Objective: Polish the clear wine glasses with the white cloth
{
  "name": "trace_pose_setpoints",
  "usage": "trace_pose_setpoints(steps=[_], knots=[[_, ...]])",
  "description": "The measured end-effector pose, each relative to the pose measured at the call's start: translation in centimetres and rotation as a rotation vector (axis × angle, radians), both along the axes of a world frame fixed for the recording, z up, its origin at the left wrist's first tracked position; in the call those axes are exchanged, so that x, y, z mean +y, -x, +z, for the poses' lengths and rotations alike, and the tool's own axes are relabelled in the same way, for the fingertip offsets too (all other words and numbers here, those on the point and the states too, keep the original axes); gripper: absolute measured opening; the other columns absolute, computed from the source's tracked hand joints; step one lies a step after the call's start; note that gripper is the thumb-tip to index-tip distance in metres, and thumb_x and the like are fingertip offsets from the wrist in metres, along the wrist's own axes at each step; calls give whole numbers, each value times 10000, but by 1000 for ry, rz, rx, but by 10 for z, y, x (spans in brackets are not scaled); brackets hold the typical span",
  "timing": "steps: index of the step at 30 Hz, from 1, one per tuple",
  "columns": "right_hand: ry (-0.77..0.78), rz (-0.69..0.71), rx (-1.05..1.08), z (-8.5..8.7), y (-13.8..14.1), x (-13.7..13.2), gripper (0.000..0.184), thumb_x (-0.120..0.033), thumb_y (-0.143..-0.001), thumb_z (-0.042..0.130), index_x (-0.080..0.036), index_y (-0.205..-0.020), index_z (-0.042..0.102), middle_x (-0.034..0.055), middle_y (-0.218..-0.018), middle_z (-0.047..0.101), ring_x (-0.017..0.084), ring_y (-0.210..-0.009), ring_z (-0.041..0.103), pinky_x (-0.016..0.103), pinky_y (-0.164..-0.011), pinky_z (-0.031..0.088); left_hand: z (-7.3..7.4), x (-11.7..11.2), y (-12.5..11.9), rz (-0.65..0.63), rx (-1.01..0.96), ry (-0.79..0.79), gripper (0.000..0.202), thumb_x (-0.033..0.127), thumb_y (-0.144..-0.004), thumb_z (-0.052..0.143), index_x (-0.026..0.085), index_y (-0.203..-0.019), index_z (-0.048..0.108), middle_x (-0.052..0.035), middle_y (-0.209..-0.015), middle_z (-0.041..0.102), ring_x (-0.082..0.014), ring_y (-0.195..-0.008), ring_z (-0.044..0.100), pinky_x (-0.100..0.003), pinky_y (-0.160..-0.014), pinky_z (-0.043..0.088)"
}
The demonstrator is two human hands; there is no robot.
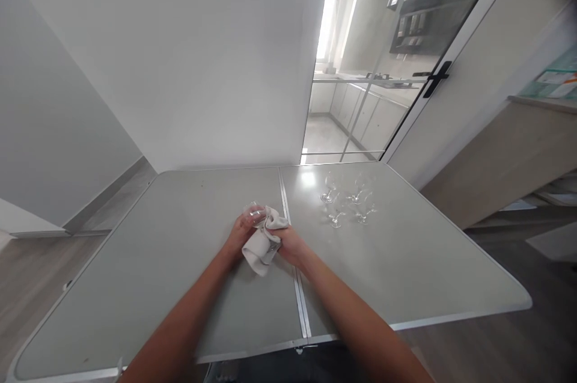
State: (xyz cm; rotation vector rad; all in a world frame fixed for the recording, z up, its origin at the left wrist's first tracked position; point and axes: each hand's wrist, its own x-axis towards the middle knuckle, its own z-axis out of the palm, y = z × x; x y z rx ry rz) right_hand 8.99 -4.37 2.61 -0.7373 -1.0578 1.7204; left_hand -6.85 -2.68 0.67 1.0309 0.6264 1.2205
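Over the middle of the grey folding table (157,287), both my hands are closed round a clear stemmed glass (255,213) and a light grey cloth (261,245). My left hand (240,236) grips the glass at its bowl. My right hand (291,245) holds the cloth bunched against the glass, and the cloth hides most of the glass. Several more clear stemmed glasses (347,205) stand in a group on the right half of the table, beyond my right hand.
A seam (293,275) runs down the table's middle. A white wall stands behind the table. To the right a glass door with a black handle (435,78) shows a kitchen beyond. A wooden counter (518,148) is at the far right.
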Motion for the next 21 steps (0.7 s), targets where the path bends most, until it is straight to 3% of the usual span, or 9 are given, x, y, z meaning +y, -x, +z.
trace_pose_setpoints(steps=[3,6,8,10,13,15,18,21], knots=[[-227,-212,-192,-4,-2,-2,207,-198,-684,680,-218,-746,483,-47,-687,467,119,-631,392,250,-595,309,-1,3,-1,32,131,-15,521,520,-856,691,172,-1238,624,-173,-1280,686,-316,-1143,667,-399,-942,510],[-387,-277,-324,-7,-5,-2,168,-181,-727,616,-225,-791,467,-46,-738,472,125,-673,399,250,-621,307,-1,5,-2,65,218,-61,541,550,-874,656,172,-1259,611,-169,-1286,686,-310,-1187,648,-397,-982,494],[-387,-264,-320,-8,-5,-2,162,-189,-738,613,-226,-812,474,-40,-758,491,130,-690,411,252,-636,315,1,4,-2,65,219,-84,553,552,-874,655,174,-1272,596,-170,-1304,676,-304,-1200,641,-401,-1000,486],[-283,-205,-223,-7,-4,-2,171,-223,-740,640,-226,-827,493,-33,-758,499,133,-685,416,253,-634,328,3,2,-3,65,174,-90,556,548,-863,670,171,-1264,595,-178,-1312,669,-306,-1189,645,-409,-997,490],[-75,3,-20,-1,-2,-2,230,-279,-708,696,-224,-866,537,-16,-776,533,138,-675,448,259,-631,361,5,-2,-2,41,80,-65,559,584,-859,651,169,-1232,616,-190,-1316,661,-316,-1145,662,-424,-954,515],[-13,101,23,3,-2,-2,249,-305,-690,707,-222,-862,548,-4,-782,551,140,-670,459,259,-621,368,4,-3,-2,28,43,-65,582,622,-844,646,182,-1225,630,-188,-1325,654,-322,-1124,668,-434,-934,524],[-93,61,-83,7,-4,-2,219,-312,-707,670,-224,-836,517,-11,-756,529,134,-659,436,250,-613,355,-1,-1,0,124,64,-112,574,634,-834,650,192,-1200,657,-172,-1260,688,-311,-1104,671,-436,-950,515],[-345,-74,-376,5,-7,-2,218,-240,-678,643,-232,-815,474,-41,-712,489,124,-638,389,238,-594,297,-5,4,2,244,142,-147,498,559,-853,671,177,-1173,673,-162,-1208,711,-289,-1114,664,-424,-990,489]])
